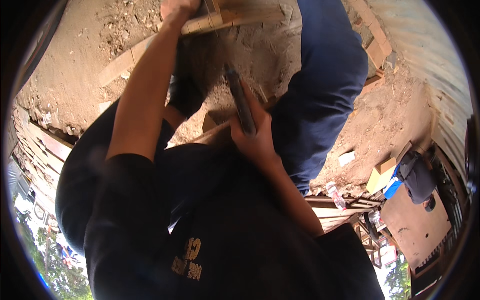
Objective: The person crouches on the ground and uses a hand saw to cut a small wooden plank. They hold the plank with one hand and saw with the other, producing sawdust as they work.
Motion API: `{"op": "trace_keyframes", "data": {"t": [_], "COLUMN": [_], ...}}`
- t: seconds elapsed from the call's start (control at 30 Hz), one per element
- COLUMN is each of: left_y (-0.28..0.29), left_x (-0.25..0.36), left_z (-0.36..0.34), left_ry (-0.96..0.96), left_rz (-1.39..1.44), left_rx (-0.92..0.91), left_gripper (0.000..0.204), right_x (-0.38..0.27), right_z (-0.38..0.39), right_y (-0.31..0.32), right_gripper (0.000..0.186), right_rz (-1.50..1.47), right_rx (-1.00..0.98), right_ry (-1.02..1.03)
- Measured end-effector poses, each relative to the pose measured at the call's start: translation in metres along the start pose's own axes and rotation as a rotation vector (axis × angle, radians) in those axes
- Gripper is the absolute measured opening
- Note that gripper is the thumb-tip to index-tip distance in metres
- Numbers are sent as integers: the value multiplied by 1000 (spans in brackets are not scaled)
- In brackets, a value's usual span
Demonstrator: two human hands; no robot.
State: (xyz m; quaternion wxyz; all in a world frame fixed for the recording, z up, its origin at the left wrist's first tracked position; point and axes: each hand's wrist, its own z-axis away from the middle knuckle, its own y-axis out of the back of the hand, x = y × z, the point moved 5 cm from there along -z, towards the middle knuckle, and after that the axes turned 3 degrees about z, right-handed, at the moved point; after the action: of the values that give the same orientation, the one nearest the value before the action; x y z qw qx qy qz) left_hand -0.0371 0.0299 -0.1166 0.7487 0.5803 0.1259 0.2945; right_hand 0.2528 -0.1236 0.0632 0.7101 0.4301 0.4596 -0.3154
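My left hand point(177, 10) reaches to the top of the view and is closed on a pale wooden piece point(215, 20) made of short joined slats, above the dirt ground. My right hand point(252, 137) sits in the middle of the view, shut on the handle of a dark tool point(239, 102) that points up toward the wood. The tool's head is lost in shadow. Beside my right hand lies a small wooden block point(209, 122). My dark shirt and blue trouser legs point(325, 90) fill much of the view.
A long plank point(120, 62) lies on the sandy ground point(75, 60). Bricks point(375, 40) and a corrugated metal wall point(435, 70) stand at the right. A plastic bottle point(336, 195), a cardboard box point(380, 175) and another crouched person point(417, 177) are at the lower right.
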Motion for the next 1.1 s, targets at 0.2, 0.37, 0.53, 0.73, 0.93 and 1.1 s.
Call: {"op": "trace_keyframes", "data": {"t": [0.2, 0.37, 0.53, 0.73, 0.93, 1.1], "left_y": [18, -23, 0, 11, -17, -42], "left_x": [14, -22, 0, 3, 10, -25], "left_z": [16, -23, -2, 2, 6, -19], "left_ry": [129, 18, 110, 139, -208, -348], "left_rz": [348, 111, 269, 147, 92, -137], "left_rx": [49, 20, -31, -20, 297, 333], "left_gripper": [41, 46, 46, 42, 14, 34], "right_x": [-2, -1, 13, 8, -5, 0], "right_z": [-68, -6, -58, 7, -64, -7], "right_y": [-22, -8, -25, 1, -14, -5], "right_gripper": [59, 57, 61, 56, 64, 58], "right_rz": [63, -12, 125, 39, 73, 3], "right_rx": [-8, -79, 43, -35, -156, -20], "right_ry": [25, -6, 99, 41, -173, 17]}}
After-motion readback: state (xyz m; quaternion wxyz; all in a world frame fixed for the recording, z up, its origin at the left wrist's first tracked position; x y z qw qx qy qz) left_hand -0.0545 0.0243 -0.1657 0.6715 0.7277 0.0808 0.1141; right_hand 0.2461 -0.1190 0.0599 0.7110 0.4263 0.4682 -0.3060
